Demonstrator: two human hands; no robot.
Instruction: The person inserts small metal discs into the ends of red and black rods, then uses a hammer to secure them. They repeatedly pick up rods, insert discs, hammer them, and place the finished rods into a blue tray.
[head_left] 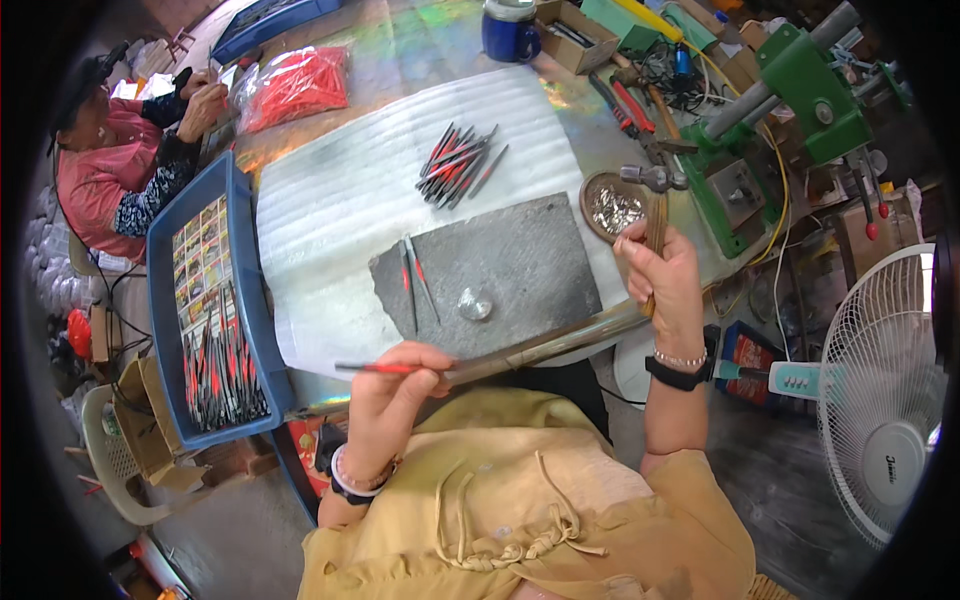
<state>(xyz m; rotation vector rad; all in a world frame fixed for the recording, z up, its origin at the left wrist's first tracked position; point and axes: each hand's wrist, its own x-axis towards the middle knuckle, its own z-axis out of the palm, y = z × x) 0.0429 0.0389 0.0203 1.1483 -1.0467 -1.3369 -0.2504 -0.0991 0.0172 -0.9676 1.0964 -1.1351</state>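
My left hand (395, 395) pinches a slim black-and-red tool (376, 368) near the table's front edge. In my right hand (662, 272) is a hammer (652, 178), gripped by its wooden handle with the head pointing away from me. Between the hands lies a grey stone slab (520, 255). On the slab rest two slim pointed black-and-red tools (421, 280) and a small clear, shiny round piece (475, 304). Beside the hammer, a round brown bowl (590, 222) holds small shiny metal bits. A loose pile of similar slim tools (460, 165) sits beyond the slab on white foam sheeting (330, 190).
A blue tray (158, 270) of many slim tools stands at left. Behind it, a co-worker (120, 170) sits near a bag of red pieces (298, 88). Far right are pliers (635, 108), a green press (790, 110) and a white fan (885, 400). A blue mug (508, 35) stands at the back.
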